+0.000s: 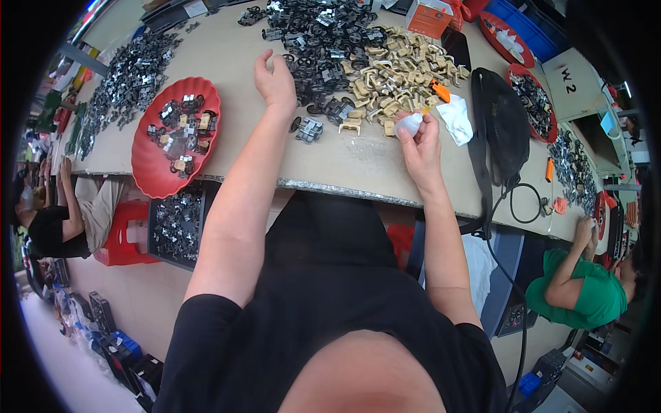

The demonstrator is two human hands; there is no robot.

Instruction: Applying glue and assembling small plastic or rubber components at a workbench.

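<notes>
We've got the white squeeze bottle [411, 124] in our right hand [421, 148], thumb and fingers closed round it over the near right edge of the tan bracket heap [406, 69]. Our left hand [277, 86] is half curled just left of the black parts heap [317, 41], thumb and fingertip apart; can't tell if it has hold of anything

Risks: squeezing too hard could drip on brackets or the white cloth [454, 120], if there's liquid inside (can't see). Red tray [146, 134] overhangs the near edge, so an elbow knock could tip it. Snagging the black cable [525, 206] could drag things on the right. Loose heaps could slide and mix where they meet

Materials: bottle looks like soft translucent plastic, yellow tip [425, 110]. Brackets matte, U-shaped; black parts glossier, with round wheel-like bits. Tray smooth, scallop-rimmed; cloth limp, creased. Surface [237, 45] pale, flat, its near edge chipped-looking
</notes>
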